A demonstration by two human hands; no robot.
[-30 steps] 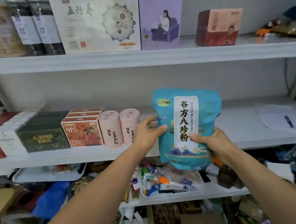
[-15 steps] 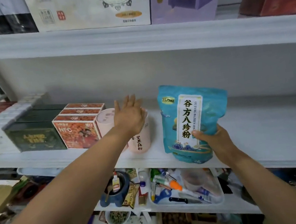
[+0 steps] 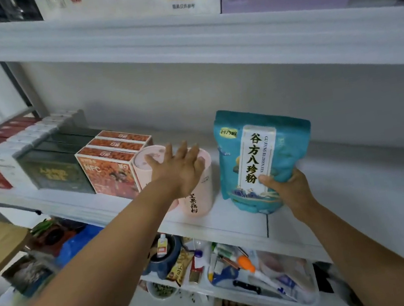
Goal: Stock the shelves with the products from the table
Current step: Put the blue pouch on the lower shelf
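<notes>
Your right hand grips the teal pouch by its five-o'clock corner, thumb on the front. The pouch stands upright on the middle shelf. At its nine o'clock, your left hand lies spread, fingers straight, on the two pink canisters.

pouch: teal plastic film, smooth, soft sheen, lightly creased
canisters, left of pouch: pink, matt, smooth, paper-like wrap
orange boxes, further left of pouch: printed card, slight gloss
shelf, under pouch: white, smooth, matt
bin, below pouch: clear plastic, faintly glossy
</notes>
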